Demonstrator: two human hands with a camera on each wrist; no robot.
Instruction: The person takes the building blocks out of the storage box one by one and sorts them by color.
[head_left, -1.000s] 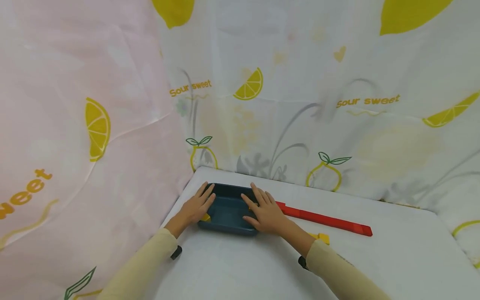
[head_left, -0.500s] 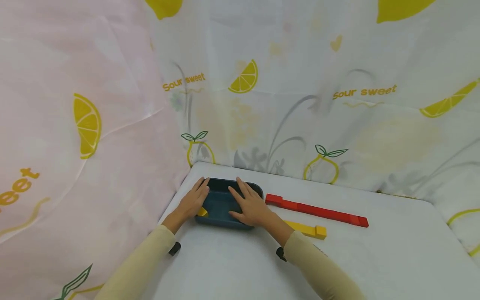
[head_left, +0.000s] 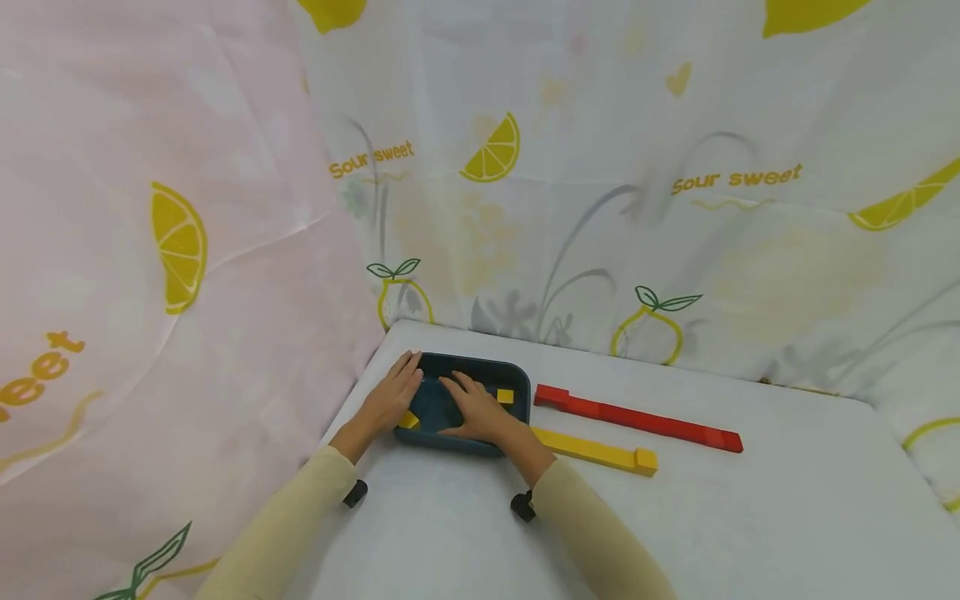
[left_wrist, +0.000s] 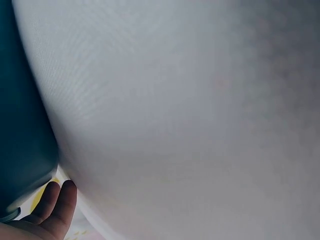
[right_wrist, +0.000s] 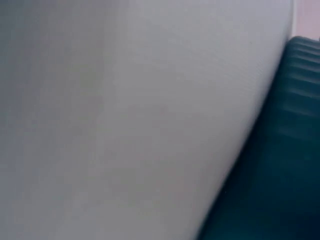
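A dark teal rectangular tray (head_left: 517,368) sits toward the back left of the white table. My left hand (head_left: 388,402) rests along its left rim with fingers extended; two fingertips (left_wrist: 64,202) show beside the tray's outer wall (left_wrist: 25,110) in the left wrist view. My right hand (head_left: 480,410) reaches over the tray's middle, thumb apart from the fingers and nothing seen between them. One yellow block (head_left: 505,396) lies inside to the right of that hand, another yellow block (head_left: 408,419) near the left hand. The right wrist view has only the tray's ribbed wall (right_wrist: 295,115) and tablecloth.
Right of the tray lies a long red row of blocks (head_left: 645,418), raised at its left end. Nearer me is a shorter yellow row of blocks (head_left: 596,451) with a raised right end. Lemon-print curtains (head_left: 585,250) stand behind and at the left.
My right hand has moved left from the tray's right side to its middle, uncovering the yellow block there and more of the yellow row. The left hand stays at the left rim.
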